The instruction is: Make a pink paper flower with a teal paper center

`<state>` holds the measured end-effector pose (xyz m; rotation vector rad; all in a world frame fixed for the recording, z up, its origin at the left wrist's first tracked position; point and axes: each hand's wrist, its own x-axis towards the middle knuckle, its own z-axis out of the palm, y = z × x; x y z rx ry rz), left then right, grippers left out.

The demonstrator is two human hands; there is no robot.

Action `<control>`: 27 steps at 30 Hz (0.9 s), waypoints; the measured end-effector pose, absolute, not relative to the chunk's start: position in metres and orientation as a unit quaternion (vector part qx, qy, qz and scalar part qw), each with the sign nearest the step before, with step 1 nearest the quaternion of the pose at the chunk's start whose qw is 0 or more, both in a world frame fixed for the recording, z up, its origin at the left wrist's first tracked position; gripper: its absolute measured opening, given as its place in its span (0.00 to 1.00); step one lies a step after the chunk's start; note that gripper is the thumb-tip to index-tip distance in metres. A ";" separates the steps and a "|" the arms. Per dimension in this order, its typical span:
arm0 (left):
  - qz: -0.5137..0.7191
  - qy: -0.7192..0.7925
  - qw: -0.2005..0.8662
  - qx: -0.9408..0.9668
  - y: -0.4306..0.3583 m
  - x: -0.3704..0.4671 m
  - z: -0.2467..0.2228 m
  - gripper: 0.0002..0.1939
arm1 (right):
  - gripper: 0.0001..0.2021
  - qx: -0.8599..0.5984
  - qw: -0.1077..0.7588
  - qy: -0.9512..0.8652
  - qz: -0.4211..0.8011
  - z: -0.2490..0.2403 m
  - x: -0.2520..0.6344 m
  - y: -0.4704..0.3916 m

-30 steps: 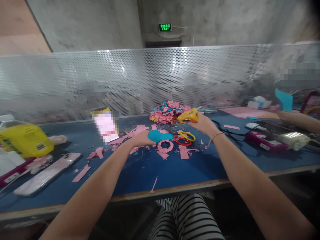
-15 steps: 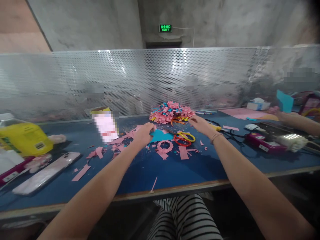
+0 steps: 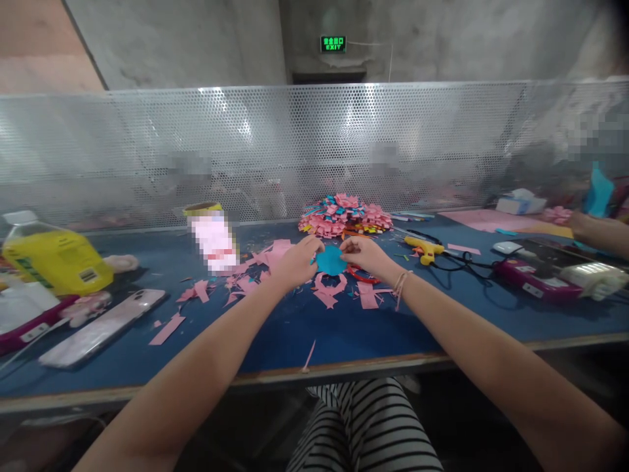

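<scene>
A blue piece of paper [image 3: 331, 261] is held between my two hands, above the scraps on the table. My left hand [image 3: 299, 260] pinches its left edge. At the right edge, the fingers of my right hand [image 3: 366, 254] are closed on the same paper. Just below lies a pink paper ring [image 3: 328, 292], and a pink paper strip [image 3: 367, 296] is to its right. Scissors with red and yellow handles [image 3: 364, 274] are partly hidden behind my right hand. Beyond my hands rises a pile of pink and blue paper pieces [image 3: 339, 216].
A yellow glue gun [image 3: 425, 250] with a black cord lies to the right, near a purple power strip [image 3: 535, 282]. On the left are a phone [image 3: 103, 328] and a yellow bottle [image 3: 56, 259]. A co-worker's hand [image 3: 597, 229] holds blue paper at far right.
My right hand has moved left from beside the pile to grip the blue paper, now covering much of the scissors. The view has shifted slightly.
</scene>
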<state>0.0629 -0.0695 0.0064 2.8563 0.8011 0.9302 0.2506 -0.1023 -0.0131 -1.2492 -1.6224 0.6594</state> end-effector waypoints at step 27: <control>0.266 0.416 0.308 0.813 -0.059 0.060 0.001 0.08 | 0.06 -0.540 0.381 -0.721 0.211 -0.011 0.252 -0.109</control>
